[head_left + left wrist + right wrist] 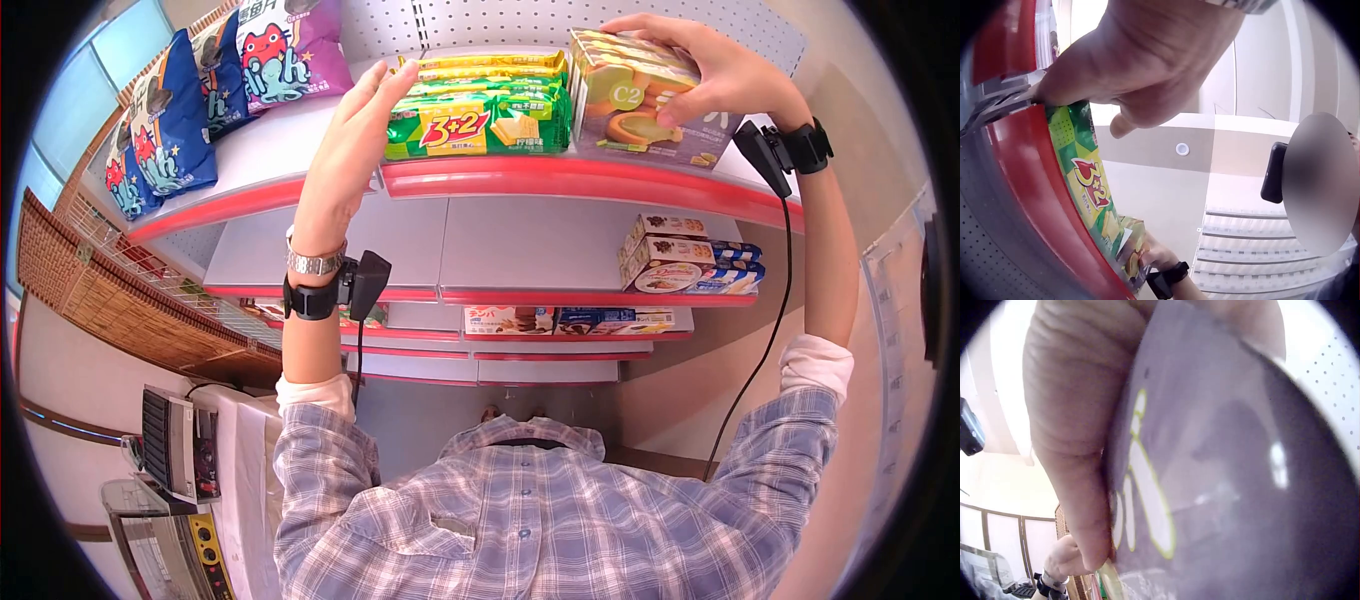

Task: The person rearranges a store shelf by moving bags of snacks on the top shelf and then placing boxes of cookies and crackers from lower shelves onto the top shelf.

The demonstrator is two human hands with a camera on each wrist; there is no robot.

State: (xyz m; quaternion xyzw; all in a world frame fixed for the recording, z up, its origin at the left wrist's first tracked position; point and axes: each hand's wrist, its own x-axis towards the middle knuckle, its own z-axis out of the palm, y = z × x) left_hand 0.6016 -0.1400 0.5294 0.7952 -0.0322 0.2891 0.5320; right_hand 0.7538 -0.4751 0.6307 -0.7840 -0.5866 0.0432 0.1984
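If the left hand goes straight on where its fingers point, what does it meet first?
Likely the left hand meets the 3+2 cracker packs at once; its fingers seem to touch their end, though depth is unclear.

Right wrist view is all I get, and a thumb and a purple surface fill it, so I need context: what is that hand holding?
Observer: The right hand holds a box marked C2, fingers over its top, at the right end of the top shelf.
Operator: Anything next to the box?
Observer: Yes, a stack of green and yellow 3+2 cracker packs lies directly to its left in the head view.
Operator: Where is the other hand?
Observer: The left hand is raised with straight fingers against the far left end of those packs.
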